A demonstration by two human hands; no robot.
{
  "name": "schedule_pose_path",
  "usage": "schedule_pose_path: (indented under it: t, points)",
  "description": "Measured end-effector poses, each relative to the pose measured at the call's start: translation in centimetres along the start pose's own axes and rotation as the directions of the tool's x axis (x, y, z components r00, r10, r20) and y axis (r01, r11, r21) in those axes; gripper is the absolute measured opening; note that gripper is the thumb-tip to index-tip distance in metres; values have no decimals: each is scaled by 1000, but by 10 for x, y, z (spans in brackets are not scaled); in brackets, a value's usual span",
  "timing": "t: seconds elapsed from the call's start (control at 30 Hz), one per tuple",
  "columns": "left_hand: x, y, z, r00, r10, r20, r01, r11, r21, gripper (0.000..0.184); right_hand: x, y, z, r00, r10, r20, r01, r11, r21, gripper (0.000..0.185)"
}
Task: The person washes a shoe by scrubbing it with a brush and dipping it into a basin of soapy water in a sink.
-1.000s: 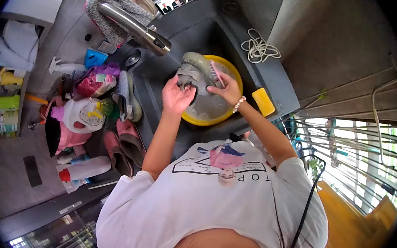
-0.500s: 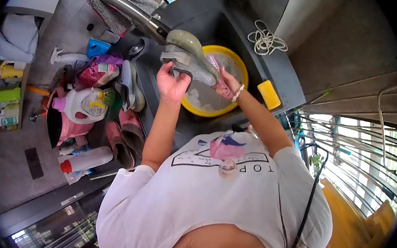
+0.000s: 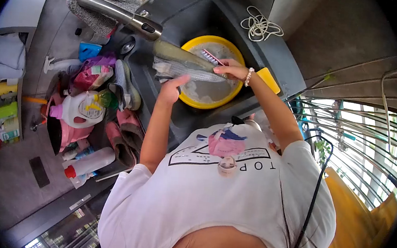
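A grey knit sneaker (image 3: 191, 71) with a pale olive sole lies on its side in the air over the yellow basin (image 3: 198, 104), its sole turned away from me. My left hand (image 3: 171, 88) is closed around the shoe's opening at the heel end; part of its fingers is hidden behind the shoe. At the toe end, my right hand (image 3: 234, 71) grips a pink scrub brush (image 3: 212, 57) with white bristles. The brush is close to the sole; whether the bristles touch it I cannot tell. Cloudy, sudsy water (image 3: 209, 91) fills the basin.
The basin stands in a dark sink (image 3: 182, 14) under a metal faucet (image 3: 136, 22). A yellow sponge (image 3: 269, 80) and white cord (image 3: 262, 26) lie on the right rim. Leftward are another sneaker (image 3: 128, 87), pink shoes (image 3: 124, 134) and a detergent jug (image 3: 84, 108).
The shoe has turned in my left hand so the sole's edge lies flatter and lower. My right hand has shifted slightly up, showing more of the brush. The camera view has moved a little.
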State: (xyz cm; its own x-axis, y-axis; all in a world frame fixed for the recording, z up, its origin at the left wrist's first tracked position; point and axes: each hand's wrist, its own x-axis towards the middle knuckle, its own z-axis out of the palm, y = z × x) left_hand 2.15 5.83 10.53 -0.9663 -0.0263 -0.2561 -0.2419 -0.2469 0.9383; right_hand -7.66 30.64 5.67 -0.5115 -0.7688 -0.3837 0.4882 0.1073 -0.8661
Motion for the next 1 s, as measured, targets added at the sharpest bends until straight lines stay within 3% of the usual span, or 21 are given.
schedule_pose_path:
  t: [0.03, 0.1, 0.13, 0.23, 0.3, 0.33, 0.37, 0.4, 0.43, 0.5, 0.57, 0.67, 0.7, 0.73, 0.77, 0.83, 0.9, 0.93, 1.0]
  points:
    - [-2, 4, 12, 1000, -7, 3, 7, 1000, 1, 41, 4, -1, -5, 1000, 3, -4, -3, 1000, 7, 53]
    - [-5, 9, 36, 970, -219, -109, 186, 950, -251, 37, 11, -4, -9, 990, 1, -140, -43, 952, -303, 59]
    - [-3, -1, 35, 970, -219, -101, 196, 960, -200, 42, 8, -14, -9, 987, -26, -159, -40, 917, -396, 66]
    - [0, -18, 24, 964, -262, -39, 240, 927, -289, 48, 0, -26, 6, 973, -40, -228, -33, 952, -304, 72]
    - [1, -30, 19, 975, -223, -5, 206, 910, -361, 50, 10, -16, 4, 956, -21, -293, -80, 941, -329, 65]
    - [0, -32, 17, 983, -182, 22, 173, 885, -432, 52, 23, 4, 5, 801, -319, -506, -15, 835, -550, 60]
    - [-2, -30, 18, 983, -185, 21, 175, 884, -433, 52, 32, 15, 7, 542, -609, -579, -41, 670, -742, 55]
    - [-3, -25, 22, 982, -187, 15, 169, 848, -502, 53, 19, 4, 24, 391, -731, -559, -26, 599, -801, 53]
    - [-2, -19, 25, 982, -187, 10, 160, 808, -568, 55, 2, -10, 37, 393, -732, -557, -24, 597, -802, 53]
    - [-1, -8, 30, 988, -146, 46, 144, 779, -611, 57, -20, -29, 55, 711, -476, -517, -151, 615, -774, 56]
    - [-1, -11, 32, 991, -110, 81, 136, 747, -651, 59, -13, -25, 69, 737, -475, -481, -174, 554, -814, 53]
    - [9, -20, 39, 997, -74, -22, 45, 789, -613, 59, -1, -29, 94, 814, -456, -361, -101, 501, -860, 51]
    - [15, -37, 24, 997, -74, -19, 47, 789, -612, 59, 2, -25, 104, 837, -491, -240, -4, 433, -901, 51]
    - [26, -68, -4, 986, 84, 146, 52, 674, -737, 59, 2, -23, 113, 848, -518, -115, 94, 361, -928, 53]
    - [34, -84, -19, 924, 264, 276, 94, 542, -835, 60, -8, -35, 121, 879, -468, -87, 92, 345, -934, 55]
    - [19, -54, 2, 934, 245, 260, 100, 520, -849, 58, -8, -40, 101, 878, -475, -55, 98, 292, -951, 55]
    - [6, -11, 38, 995, -95, 19, 83, 727, -682, 57, -6, -55, 74, 821, -541, -183, -8, 310, -951, 55]
    - [11, -13, 38, 995, -76, 61, 97, 728, -679, 58, 3, -53, 66, 794, -525, -307, -129, 348, -929, 55]
    - [10, -15, 42, 994, -111, 16, 92, 727, -681, 56, 3, -51, 82, 838, -479, -262, -101, 335, -937, 53]
